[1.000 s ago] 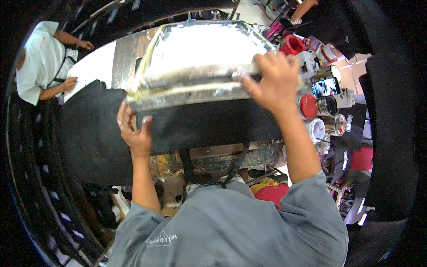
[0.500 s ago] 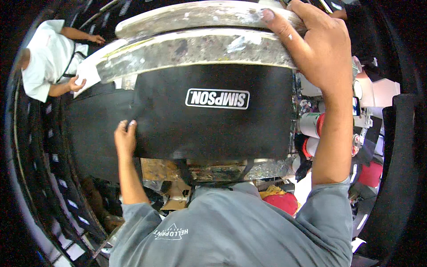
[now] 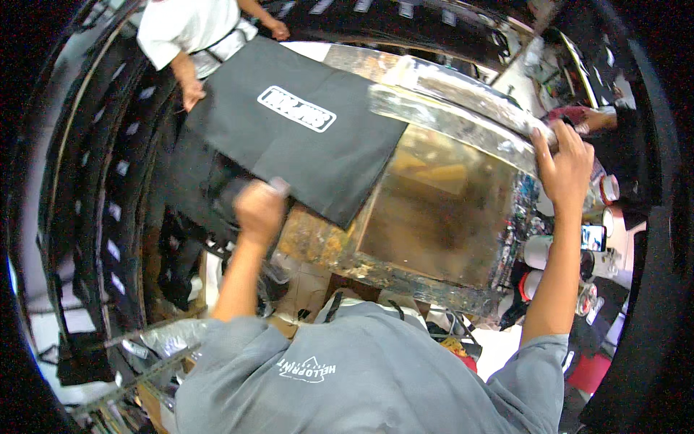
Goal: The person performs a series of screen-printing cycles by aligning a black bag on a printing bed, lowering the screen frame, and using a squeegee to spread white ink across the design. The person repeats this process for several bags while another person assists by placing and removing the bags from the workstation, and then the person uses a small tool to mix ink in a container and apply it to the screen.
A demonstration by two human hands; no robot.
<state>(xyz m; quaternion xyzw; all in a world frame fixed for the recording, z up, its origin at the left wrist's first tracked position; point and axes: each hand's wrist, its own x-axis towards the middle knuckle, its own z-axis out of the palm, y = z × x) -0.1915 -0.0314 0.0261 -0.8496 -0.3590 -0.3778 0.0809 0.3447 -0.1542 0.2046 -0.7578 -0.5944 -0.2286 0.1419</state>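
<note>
Black fabric spreads over the table, your left hand a blur at its edge, grip impossible to tell, your right hand clasping the frame.

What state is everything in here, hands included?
Sheet: black, spread out, white print facing up.
Frame: raised, its near side off the panel.
Panel: glossy, mostly uncovered.
Right hand: gripping the frame's right end.
Left hand: curled, blurred, by the sheet's near edge; hold unclear.
Phone: screen lit.
</note>
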